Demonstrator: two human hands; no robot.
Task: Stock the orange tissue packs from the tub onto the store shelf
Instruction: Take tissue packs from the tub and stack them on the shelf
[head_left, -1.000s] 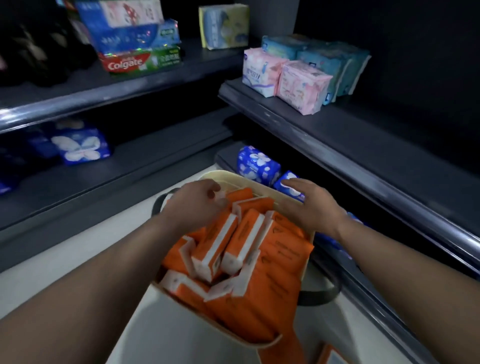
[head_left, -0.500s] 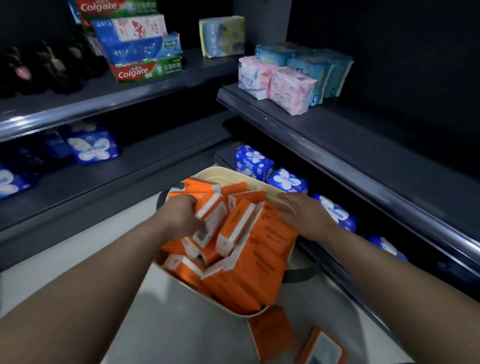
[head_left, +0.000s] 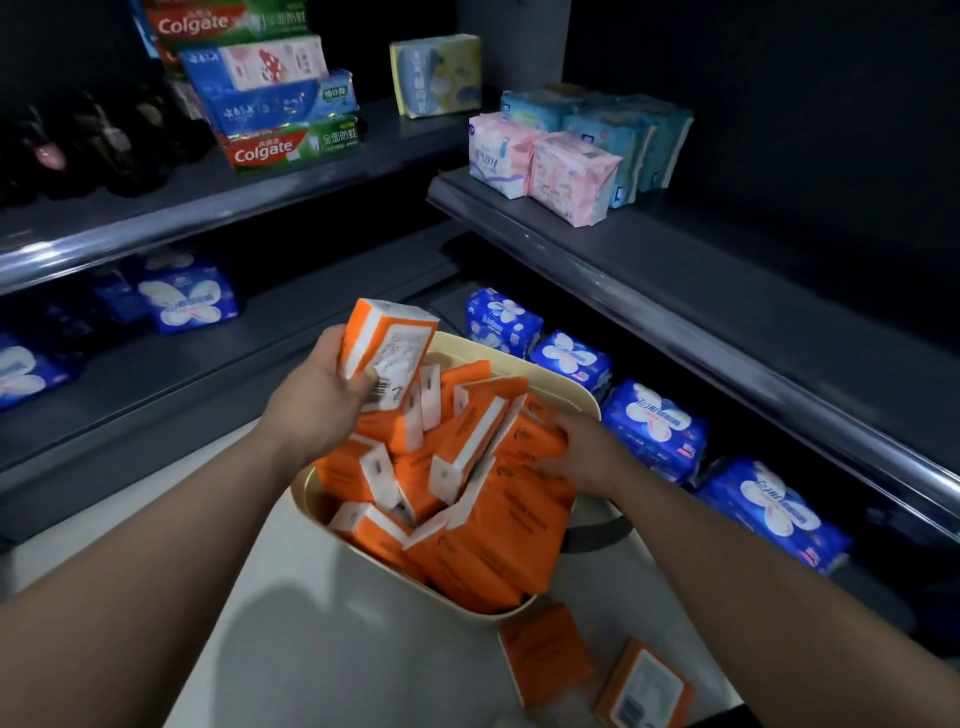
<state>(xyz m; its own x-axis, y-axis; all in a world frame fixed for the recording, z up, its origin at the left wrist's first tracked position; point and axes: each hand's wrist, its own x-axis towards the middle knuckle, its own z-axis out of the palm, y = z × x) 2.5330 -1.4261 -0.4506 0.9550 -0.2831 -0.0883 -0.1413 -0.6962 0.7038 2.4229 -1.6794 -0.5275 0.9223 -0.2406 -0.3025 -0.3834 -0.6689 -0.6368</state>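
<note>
A cream tub (head_left: 563, 382) stands on the floor below me, heaped with several orange tissue packs (head_left: 498, 540). My left hand (head_left: 317, 400) grips one orange-and-white tissue pack (head_left: 389, 345) and holds it just above the tub's far left rim. My right hand (head_left: 584, 452) lies on the packs at the tub's right side, fingers curled onto one of them. The dark grey shelf (head_left: 701, 280) on the right runs at about chest height, with bare surface in front of pink and blue packs.
Two orange packs (head_left: 545, 652) lie on the floor by the tub's near rim. Blue pad packs (head_left: 654, 431) line the lower right shelf. Pink and light blue packs (head_left: 571, 176) sit on the upper right shelf. Toothpaste boxes (head_left: 275, 145) are stacked on the left shelf.
My left hand has lifted one tissue pack up out of the pile. My right hand slid a little further onto the packs. The view tilted down and two floor packs show more.
</note>
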